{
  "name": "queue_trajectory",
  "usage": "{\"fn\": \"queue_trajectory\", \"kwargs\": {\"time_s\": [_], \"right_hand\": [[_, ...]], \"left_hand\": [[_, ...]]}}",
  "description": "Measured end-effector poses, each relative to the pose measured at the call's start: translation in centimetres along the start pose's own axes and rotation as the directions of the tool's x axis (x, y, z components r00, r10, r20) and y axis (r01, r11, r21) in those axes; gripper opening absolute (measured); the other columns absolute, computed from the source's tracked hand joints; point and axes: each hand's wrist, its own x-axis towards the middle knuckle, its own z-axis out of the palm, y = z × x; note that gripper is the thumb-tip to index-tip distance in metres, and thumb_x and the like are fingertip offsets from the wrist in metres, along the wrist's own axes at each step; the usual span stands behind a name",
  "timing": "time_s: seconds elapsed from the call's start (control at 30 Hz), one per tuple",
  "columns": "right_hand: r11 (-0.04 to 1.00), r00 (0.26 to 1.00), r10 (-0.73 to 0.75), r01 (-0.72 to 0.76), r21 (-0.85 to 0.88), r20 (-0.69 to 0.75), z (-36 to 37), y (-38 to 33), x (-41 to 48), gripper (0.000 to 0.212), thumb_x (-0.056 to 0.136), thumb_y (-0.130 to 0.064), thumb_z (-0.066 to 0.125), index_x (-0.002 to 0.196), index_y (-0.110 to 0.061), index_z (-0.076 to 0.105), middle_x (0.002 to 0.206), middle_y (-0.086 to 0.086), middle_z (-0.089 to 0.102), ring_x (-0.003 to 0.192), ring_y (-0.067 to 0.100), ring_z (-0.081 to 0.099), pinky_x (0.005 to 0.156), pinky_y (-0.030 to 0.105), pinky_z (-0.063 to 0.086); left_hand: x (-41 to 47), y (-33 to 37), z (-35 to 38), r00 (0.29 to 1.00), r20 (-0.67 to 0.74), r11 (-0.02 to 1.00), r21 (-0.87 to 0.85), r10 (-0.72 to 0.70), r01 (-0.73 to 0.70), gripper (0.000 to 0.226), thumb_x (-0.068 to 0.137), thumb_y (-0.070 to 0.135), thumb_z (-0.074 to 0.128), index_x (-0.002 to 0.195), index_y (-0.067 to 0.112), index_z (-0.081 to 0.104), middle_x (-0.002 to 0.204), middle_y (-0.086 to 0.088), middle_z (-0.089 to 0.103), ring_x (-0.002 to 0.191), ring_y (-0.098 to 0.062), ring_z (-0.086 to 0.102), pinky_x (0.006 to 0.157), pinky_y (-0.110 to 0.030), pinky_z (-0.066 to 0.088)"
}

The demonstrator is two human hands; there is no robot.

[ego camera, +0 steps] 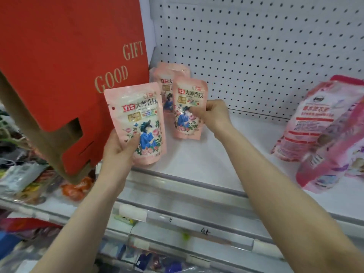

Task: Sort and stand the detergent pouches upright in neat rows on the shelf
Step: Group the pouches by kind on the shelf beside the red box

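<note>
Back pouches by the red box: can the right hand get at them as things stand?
Probably not: the right hand grips the front pouch, which stands right in front of the back pouches, and the red box crowds them.

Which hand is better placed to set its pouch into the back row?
Probably the right hand: the right-hand pouch is upright just before the rear pouches. The left hand holds the left-hand pouch nearer the front edge of the shelf.

Small pink pouches (188, 107) upright — larger ones (307, 123) seemingly leaning.
</note>
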Motion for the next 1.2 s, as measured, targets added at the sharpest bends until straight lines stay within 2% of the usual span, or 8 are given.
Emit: {"fn": "queue_trajectory", "kwargs": {"time_s": [0.37, 0.57, 0.73, 0.8, 0.9, 1.07, 1.13, 1.2], "right_hand": [[0.986, 0.992, -0.124, 0.123, -0.111, -0.005, 6.6, 0.2, 7.2, 0.009, 0.082, -0.025, 0.077, 0.077, -0.021, 0.072, 0.08, 0.004, 0.075, 0.068, 0.015, 0.066, 0.059, 0.026, 0.048], [0.986, 0.986, -0.153, 0.157, -0.05, 0.071, 5.1, -0.3, 7.1, 0.027, 0.08, -0.038, 0.079, 0.099, -0.019, 0.077, 0.095, -0.003, 0.077, 0.086, 0.013, 0.073, 0.08, 0.037, 0.059], [0.866, 0.834, -0.484, 0.5, -0.007, -0.264, 1.4, -5.4, 4.8, 0.029, 0.088, -0.051, 0.059, 0.071, -0.029, 0.068, 0.071, -0.018, 0.069, 0.066, -0.004, 0.059, 0.067, 0.021, 0.045], [0.802, 0.801, -0.597, 0.593, -0.072, -0.046, 0.8, -7.4, 3.6, 0.022, 0.089, -0.048, 0.059, 0.075, -0.034, 0.069, 0.078, -0.02, 0.071, 0.072, -0.003, 0.062, 0.068, 0.019, 0.045], [0.773, 0.794, -0.476, 0.583, -0.251, 0.378, 0.7, -8.2, 2.7, 0.016, 0.085, -0.037, 0.069, 0.084, -0.023, 0.076, 0.084, -0.008, 0.075, 0.081, 0.006, 0.066, 0.071, 0.027, 0.051], [0.795, 0.842, -0.44, 0.527, -0.301, 0.311, 1.8, -7.1, 3.4, 0.01, 0.085, -0.025, 0.072, 0.082, -0.017, 0.078, 0.078, -0.001, 0.074, 0.079, 0.018, 0.067, 0.074, 0.04, 0.055], [0.794, 0.856, -0.451, 0.514, -0.323, 0.254, 2.4, -6.7, 4.2, 0.01, 0.086, -0.026, 0.071, 0.085, -0.02, 0.078, 0.08, -0.002, 0.075, 0.081, 0.018, 0.066, 0.077, 0.041, 0.054], [0.792, 0.866, -0.454, 0.5, -0.35, 0.21, 3.0, -6.3, 5.0, 0.011, 0.087, -0.027, 0.07, 0.087, -0.02, 0.078, 0.082, -0.002, 0.075, 0.083, 0.019, 0.065, 0.078, 0.041, 0.053]], "left_hand": [[3.1, -0.4, 1.0, 1.0, 0.005, 1.0, 0.026, 0.018, -0.018, 0.037, 0.094, 0.008, 0.057, 0.13, 0.017, 0.054, 0.115, 0.006, 0.071, 0.101, -0.008, 0.07, 0.073, -0.02, 0.057], [3.8, -1.3, 1.8, 1.0, 0.028, 1.0, 0.027, 0.001, -0.002, 0.035, 0.093, 0.007, 0.058, 0.126, 0.019, 0.055, 0.109, 0.012, 0.073, 0.098, -0.006, 0.07, 0.069, -0.017, 0.055], [5.0, -1.6, 2.1, 0.992, 0.124, 1.0, 0.027, -0.018, 0.015, 0.038, 0.093, 0.005, 0.057, 0.129, 0.018, 0.055, 0.117, 0.004, 0.071, 0.104, -0.012, 0.069, 0.078, -0.024, 0.058], [5.6, -1.7, 2.4, 0.983, 0.182, 1.0, 0.012, -0.029, 0.028, 0.04, 0.094, 0.003, 0.056, 0.132, 0.015, 0.053, 0.121, -0.001, 0.069, 0.109, -0.018, 0.067, 0.086, -0.033, 0.057], [6.4, -2.0, 2.8, 0.968, 0.244, 0.999, 0.0, -0.05, 0.051, 0.04, 0.093, 0.002, 0.055, 0.131, 0.016, 0.053, 0.123, -0.005, 0.068, 0.112, -0.022, 0.066, 0.091, -0.041, 0.055], [7.5, -2.5, 3.1, 0.995, 0.1, 0.992, 0.128, -0.014, 0.001, 0.036, 0.089, 0.003, 0.064, 0.121, 0.011, 0.049, 0.12, -0.01, 0.067, 0.099, -0.01, 0.068, 0.089, -0.034, 0.055], [7.5, -2.7, 3.2, 0.996, 0.035, 0.949, 0.301, 0.085, -0.092, 0.053, 0.085, 0.004, 0.07, 0.13, 0.015, 0.044, 0.128, -0.002, 0.057, 0.104, 0.001, 0.059, 0.088, -0.019, 0.05], [7.3, -3.0, 3.3, 0.98, 0.035, 0.857, 0.479, 0.197, -0.189, 0.065, 0.081, 0.004, 0.073, 0.137, 0.015, 0.041, 0.134, 0.0, 0.048, 0.116, -0.007, 0.053, 0.096, -0.023, 0.044]]}}
